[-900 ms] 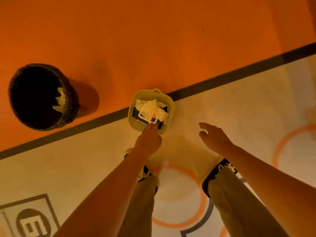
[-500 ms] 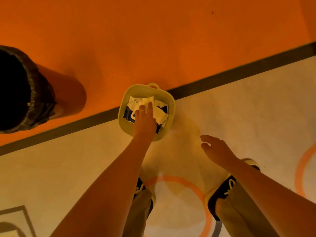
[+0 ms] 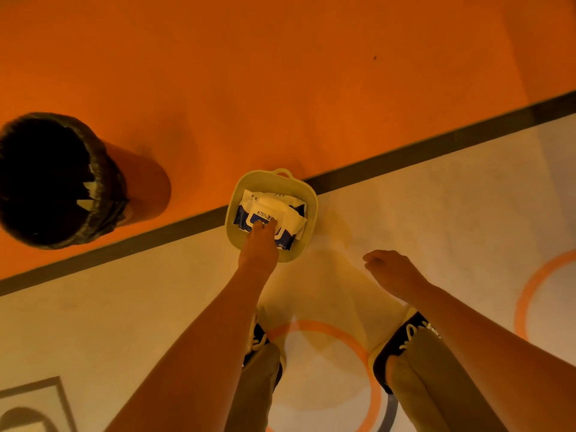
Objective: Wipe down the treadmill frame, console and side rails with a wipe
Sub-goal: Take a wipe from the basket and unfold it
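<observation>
A pale green basket (image 3: 246, 188) sits on the floor, straddling a dark stripe. A blue and white wipe pack (image 3: 268, 210) lies inside it, on top of other packs. My left hand (image 3: 258, 247) reaches down into the basket, its bunched fingertips pinching the white flap on the pack's top. My right hand (image 3: 394, 271) hangs to the right of the basket, above the floor, with its fingers loosely curled and holding nothing. No treadmill is in view.
A black-lined waste bin (image 3: 106, 188) with crumpled white wipes inside stands on the orange floor to the left. The dark stripe (image 3: 436, 151) divides the orange floor from the pale marked floor. My two shoes (image 3: 402, 338) stand just below the basket.
My left hand went from the basket's near rim onto the wipe pack, then drew back so its fingertips sit on the flap. The right hand hardly moved.
</observation>
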The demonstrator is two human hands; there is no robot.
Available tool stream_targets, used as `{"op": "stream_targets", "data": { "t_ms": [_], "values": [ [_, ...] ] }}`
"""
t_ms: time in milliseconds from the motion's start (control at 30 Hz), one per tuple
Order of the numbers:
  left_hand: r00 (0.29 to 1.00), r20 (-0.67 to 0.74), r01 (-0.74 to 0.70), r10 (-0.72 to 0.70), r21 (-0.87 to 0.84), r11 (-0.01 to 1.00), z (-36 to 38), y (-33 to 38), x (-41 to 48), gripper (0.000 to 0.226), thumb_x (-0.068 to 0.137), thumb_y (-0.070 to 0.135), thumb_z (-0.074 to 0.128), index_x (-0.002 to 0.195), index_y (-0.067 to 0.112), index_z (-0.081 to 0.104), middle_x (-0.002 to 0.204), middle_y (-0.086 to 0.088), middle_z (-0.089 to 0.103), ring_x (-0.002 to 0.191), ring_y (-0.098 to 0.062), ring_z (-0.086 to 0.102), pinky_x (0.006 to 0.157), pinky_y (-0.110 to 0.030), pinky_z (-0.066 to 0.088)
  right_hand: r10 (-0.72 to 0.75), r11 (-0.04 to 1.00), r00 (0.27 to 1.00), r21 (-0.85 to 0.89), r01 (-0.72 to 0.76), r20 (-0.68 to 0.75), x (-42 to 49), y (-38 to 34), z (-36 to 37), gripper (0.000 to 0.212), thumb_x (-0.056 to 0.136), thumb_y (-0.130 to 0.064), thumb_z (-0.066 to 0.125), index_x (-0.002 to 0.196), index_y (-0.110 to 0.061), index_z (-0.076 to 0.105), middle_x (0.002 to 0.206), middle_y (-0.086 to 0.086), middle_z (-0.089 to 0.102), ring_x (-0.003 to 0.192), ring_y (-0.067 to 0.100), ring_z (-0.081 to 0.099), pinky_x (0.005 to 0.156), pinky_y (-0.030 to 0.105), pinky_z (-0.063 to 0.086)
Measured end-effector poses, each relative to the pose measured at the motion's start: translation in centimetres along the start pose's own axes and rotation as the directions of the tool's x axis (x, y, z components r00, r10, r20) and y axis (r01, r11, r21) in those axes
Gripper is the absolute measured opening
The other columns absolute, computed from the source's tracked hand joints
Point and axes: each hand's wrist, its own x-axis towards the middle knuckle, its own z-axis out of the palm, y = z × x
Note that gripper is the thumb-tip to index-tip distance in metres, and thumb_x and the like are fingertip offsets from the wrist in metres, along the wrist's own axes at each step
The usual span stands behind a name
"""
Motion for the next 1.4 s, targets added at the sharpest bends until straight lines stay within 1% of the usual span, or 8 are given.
{"op": "stream_targets", "data": {
  "t_ms": [233,433,533,667,800,867,1133,1400],
  "values": [
    [0.997,-0.067,-0.054,0.039,-0.231,0.972,-8.1,2.2,-8.1,0.044,0.104,0.01,0.042,0.147,0.017,0.046,0.139,-0.014,0.052,0.116,-0.031,0.058,0.095,-0.04,0.052,0.019,0.991,0.999,0.134,-0.024,0.042,-9.0,-3.9,-2.9,0.03,0.102,-0.018,0.047,0.126,-0.016,0.065,0.132,0.006,0.063,0.119,0.026,0.059,0.103,0.037,0.045],
    [0.98,-0.125,-0.185,0.152,-0.321,0.929,-17.0,5.8,-17.8,0.037,0.102,0.012,0.044,0.137,0.014,0.055,0.105,-0.014,0.061,0.076,-0.019,0.055,0.063,-0.031,0.042,0.02,0.954,1.0,0.299,-0.013,-0.02,-20.1,-7.8,-7.4,0.024,0.102,-0.018,0.048,0.09,-0.032,0.063,0.119,0.004,0.069,0.112,0.029,0.064,0.102,0.041,0.047],
    [0.968,-0.151,-0.247,0.203,-0.395,0.885,-22.3,8.5,-23.8,0.033,0.103,0.011,0.044,0.133,0.015,0.057,0.092,-0.008,0.06,0.068,-0.015,0.052,0.061,-0.031,0.041,0.014,0.889,0.995,0.457,0.032,-0.098,-26.1,-9.9,-9.8,0.02,0.103,-0.014,0.047,0.096,-0.022,0.064,0.095,0.006,0.07,0.096,0.029,0.067,0.092,0.041,0.052],
    [0.941,-0.18,-0.338,0.286,-0.489,0.804,-28.9,11.7,-32.3,0.026,0.102,0.012,0.047,0.124,0.018,0.06,0.088,-0.008,0.063,0.07,-0.023,0.06,0.06,-0.04,0.053,-0.031,0.726,0.979,0.668,0.161,-0.202,-35.2,-13.5,-12.8,0.022,0.104,-0.009,0.048,0.091,-0.015,0.065,0.083,0.008,0.066,0.071,0.018,0.058,0.058,0.016,0.044],
    [0.92,-0.195,-0.39,0.341,-0.547,0.741,-35.4,14.0,-40.3,0.024,0.103,0.017,0.05,0.122,0.03,0.059,0.097,-0.017,0.066,0.078,-0.036,0.064,0.069,-0.057,0.058,-0.072,0.685,0.95,0.678,0.267,-0.302,-44.5,-17.2,-15.7,0.019,0.105,-0.009,0.045,0.103,-0.008,0.064,0.088,0.008,0.066,0.076,0.016,0.061,0.056,0.008,0.044],
    [0.896,-0.204,-0.439,0.393,-0.529,0.726,-38.4,15.1,-44.0,0.03,0.104,0.02,0.052,0.133,0.023,0.056,0.106,-0.008,0.067,0.088,-0.029,0.068,0.075,-0.052,0.059,-0.083,0.696,0.93,0.647,0.311,-0.358,-48.7,-18.7,-17.0,0.022,0.106,-0.013,0.043,0.11,-0.009,0.065,0.096,0.007,0.068,0.081,0.016,0.062,0.058,0.007,0.045],
    [0.717,-0.174,-0.599,0.675,-0.65,0.468,-47.6,19.9,-58.9,0.038,0.101,0.008,0.056,0.12,0.041,0.056,0.108,0.022,0.071,0.099,-0.005,0.069,0.073,-0.023,0.057,-0.123,0.553,0.735,0.569,0.609,-0.667,-64.5,-24.7,-19.8,0.021,0.103,-0.033,0.049,0.115,-0.027,0.065,0.097,-0.007,0.071,0.086,0.009,0.068,0.066,0.023,0.056],
    [0.54,-0.219,-0.721,0.812,-0.618,0.313,-51.1,24.8,-66.8,0.044,0.092,0.008,0.068,0.122,0.038,0.056,0.109,0.023,0.071,0.097,-0.01,0.072,0.084,-0.032,0.06,-0.061,0.416,0.487,0.421,0.806,-0.871,-73.4,-24.7,-22.7,0.025,0.092,-0.032,0.062,0.098,-0.011,0.075,0.083,0.008,0.071,0.072,0.016,0.067,0.06,0.02,0.051]
  ]
}}
